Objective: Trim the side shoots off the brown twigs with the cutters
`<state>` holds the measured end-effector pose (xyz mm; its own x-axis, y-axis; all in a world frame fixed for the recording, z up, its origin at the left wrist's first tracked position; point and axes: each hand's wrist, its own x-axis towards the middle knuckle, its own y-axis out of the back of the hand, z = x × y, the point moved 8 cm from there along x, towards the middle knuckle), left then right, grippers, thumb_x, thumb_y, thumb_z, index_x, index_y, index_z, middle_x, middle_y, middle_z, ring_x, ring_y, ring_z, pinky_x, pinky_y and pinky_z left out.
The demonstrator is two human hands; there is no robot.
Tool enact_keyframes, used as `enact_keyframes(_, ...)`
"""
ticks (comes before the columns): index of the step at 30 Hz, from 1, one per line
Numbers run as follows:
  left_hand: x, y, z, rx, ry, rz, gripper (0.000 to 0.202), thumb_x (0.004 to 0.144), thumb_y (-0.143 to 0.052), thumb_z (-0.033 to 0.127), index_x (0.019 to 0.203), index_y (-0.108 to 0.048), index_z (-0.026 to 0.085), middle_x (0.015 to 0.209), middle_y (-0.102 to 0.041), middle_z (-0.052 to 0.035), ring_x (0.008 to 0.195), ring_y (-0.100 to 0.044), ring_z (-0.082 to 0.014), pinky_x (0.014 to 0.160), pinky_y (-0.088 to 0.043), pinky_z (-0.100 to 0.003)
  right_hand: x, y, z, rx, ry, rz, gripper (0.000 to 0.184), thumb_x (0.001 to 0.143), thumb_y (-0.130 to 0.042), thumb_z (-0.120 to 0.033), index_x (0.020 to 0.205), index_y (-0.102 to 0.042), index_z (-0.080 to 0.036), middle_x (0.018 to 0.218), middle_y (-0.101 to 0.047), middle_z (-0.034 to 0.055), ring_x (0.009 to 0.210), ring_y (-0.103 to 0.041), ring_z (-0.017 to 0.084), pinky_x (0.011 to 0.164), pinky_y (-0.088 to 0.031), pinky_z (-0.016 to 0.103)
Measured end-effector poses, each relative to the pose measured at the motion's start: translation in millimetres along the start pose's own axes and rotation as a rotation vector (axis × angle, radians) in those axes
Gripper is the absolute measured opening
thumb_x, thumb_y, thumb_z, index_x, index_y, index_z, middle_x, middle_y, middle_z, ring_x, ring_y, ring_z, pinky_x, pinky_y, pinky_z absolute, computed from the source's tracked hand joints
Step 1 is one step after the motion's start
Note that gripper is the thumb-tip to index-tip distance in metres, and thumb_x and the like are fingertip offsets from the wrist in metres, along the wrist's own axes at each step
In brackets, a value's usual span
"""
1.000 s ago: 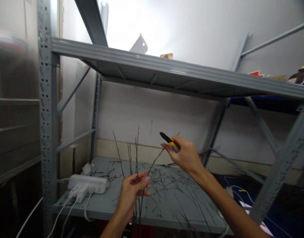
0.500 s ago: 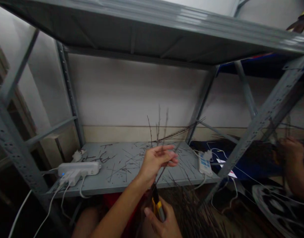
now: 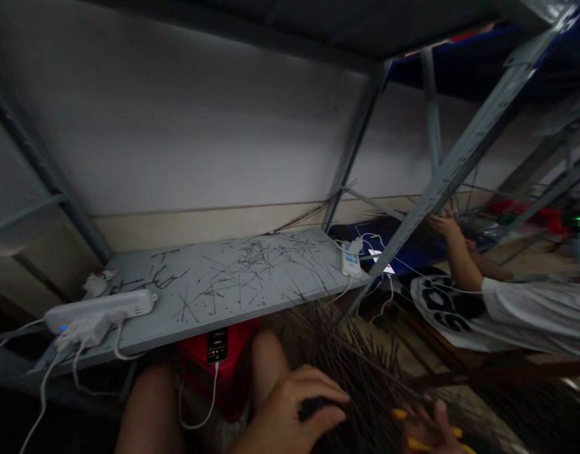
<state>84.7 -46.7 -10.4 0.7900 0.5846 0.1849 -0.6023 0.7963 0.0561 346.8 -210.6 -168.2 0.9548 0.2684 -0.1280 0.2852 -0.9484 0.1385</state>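
Note:
My left hand (image 3: 294, 410) is low in the middle of the view, above the near side of a large heap of thin dark twigs (image 3: 360, 366). Its fingers are curved and stand apart from the thumb; the dark gap between them shows nothing clearly held. At the bottom edge, right of the heap, my right hand (image 3: 436, 435) is closed around yellow-handled cutters (image 3: 415, 444). The hand is blurred and partly cut off by the frame, and the cutter blades cannot be made out. Short twig pieces (image 3: 252, 265) lie scattered over the grey shelf (image 3: 176, 252).
A white power strip (image 3: 101, 309) with plugged-in chargers sits at the shelf's left end, another (image 3: 350, 258) at its right end. Below, a phone (image 3: 217, 343) on a cable lies on a red stool (image 3: 240, 378). A metal post (image 3: 460, 157) separates me from a co-worker's arm (image 3: 464, 258).
The view has turned down and right. My left hand has gone from upright twigs above the shelf down to the heap, and those twigs no longer show in it. My right hand has moved right with the cutters.

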Motion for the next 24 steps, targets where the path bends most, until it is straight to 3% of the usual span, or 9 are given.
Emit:
enact_keyframes(3, -22, 16.8, -56, 0.029, 0.193, 0.184, 0.021, 0.092, -0.066, 0.039, 0.095, -0.083, 0.027, 0.097, -0.08, -0.0072, 0.099, -0.071, -0.026, 0.094, -0.052, -0.035, 13, 3, 33, 0.091, -0.099, 0.082, 0.048, 0.055, -0.066, -0.076, 0.083, -0.063, -0.037, 0.095, -0.074, 0.0116, 0.081, -0.073, 0.042, 0.051, -0.055, 0.056)
enact_keyframes(6, -38, 12.9, -91, 0.023, 0.288, 0.187, 0.028, 0.093, -0.063, 0.046, 0.096, -0.082, 0.025, 0.099, -0.08, -0.0079, 0.101, -0.071, -0.0264, 0.095, -0.052, -0.035, 8, -15, 64, 0.172, -0.192, 0.09, 0.054, 0.052, -0.069, -0.078, 0.071, -0.055, -0.029, 0.069, -0.068, 0.005, 0.06, -0.071, 0.037, 0.051, -0.058, 0.055)
enact_keyframes(8, -44, 2.8, -106, 0.023, 0.308, 0.159, 0.031, 0.092, -0.063, 0.048, 0.101, -0.08, 0.024, 0.104, -0.08, -0.0093, 0.104, -0.071, -0.0267, 0.097, -0.052, -0.037, -8, -32, 79, 0.207, -0.25, 0.053, 0.059, 0.052, -0.071, -0.08, 0.069, -0.057, -0.025, 0.063, -0.066, 0.0035, 0.054, -0.069, 0.031, 0.051, -0.06, 0.048)
enact_keyframes(11, -46, -15.8, -120, 0.016, 0.336, 0.136, 0.042, 0.091, -0.065, 0.047, 0.125, -0.071, 0.022, 0.127, -0.073, -0.0128, 0.117, -0.066, -0.0286, 0.105, -0.05, -0.042, -50, -65, 87, 0.245, -0.317, -0.103, 0.063, 0.06, -0.073, -0.078, 0.079, -0.067, -0.019, 0.077, -0.073, 0.0075, 0.066, -0.073, 0.028, 0.058, -0.062, 0.041)
enact_keyframes(13, -45, -28.8, -124, 0.024, 0.352, 0.09, 0.062, 0.088, -0.069, 0.046, 0.143, -0.057, 0.021, 0.148, -0.058, -0.0148, 0.135, -0.054, -0.031, 0.115, -0.04, -0.046, -83, -89, 82, 0.273, -0.343, -0.25, 0.067, 0.069, -0.066, -0.081, 0.086, -0.071, -0.017, 0.088, -0.076, 0.0105, 0.083, -0.075, 0.03, 0.072, -0.063, 0.041)
enact_keyframes(15, -45, -38.7, -121, 0.02, 0.332, 0.032, 0.074, 0.086, -0.071, 0.045, 0.151, -0.046, 0.021, 0.159, -0.044, -0.0128, 0.147, -0.039, -0.0308, 0.124, -0.027, -0.047, -113, -111, 69, 0.286, -0.355, -0.382, 0.075, 0.075, -0.053, -0.086, 0.095, -0.075, -0.017, 0.098, -0.077, 0.0117, 0.097, -0.074, 0.032, 0.083, -0.061, 0.042)
enact_keyframes(18, -51, -39.3, -116, -0.07, 0.303, 0.055, 0.067, 0.092, -0.064, 0.045, 0.153, -0.044, 0.025, 0.159, -0.045, -0.0081, 0.146, -0.041, -0.0274, 0.125, -0.025, -0.043, -142, -138, 33, 0.269, -0.294, -0.56, 0.08, 0.083, -0.039, -0.086, 0.122, -0.071, -0.024, 0.127, -0.07, 0.0095, 0.124, -0.062, 0.03, 0.101, -0.052, 0.043)
enact_keyframes(21, -68, -24.3, -123, -0.134, 0.366, 0.269, 0.063, 0.095, -0.055, 0.053, 0.15, -0.048, 0.023, 0.155, -0.051, -0.0082, 0.146, -0.041, -0.027, 0.122, -0.029, -0.04, -150, -157, -23, 0.189, -0.096, -0.677, 0.077, 0.09, -0.035, -0.08, 0.139, -0.059, -0.026, 0.151, -0.053, 0.0093, 0.143, -0.042, 0.027, 0.119, -0.032, 0.046)
enact_keyframes(24, -85, -11.9, -134, -0.235, 0.478, 0.474, 0.074, 0.09, -0.053, 0.067, 0.148, -0.05, 0.02, 0.136, -0.066, -0.0134, 0.124, -0.06, -0.0309, 0.103, -0.05, -0.04, -142, -155, -98, 0.174, 0.307, -0.64, 0.068, 0.095, -0.046, -0.067, 0.148, -0.047, -0.026, 0.156, -0.045, 0.0124, 0.144, -0.039, 0.031, 0.12, -0.028, 0.054)
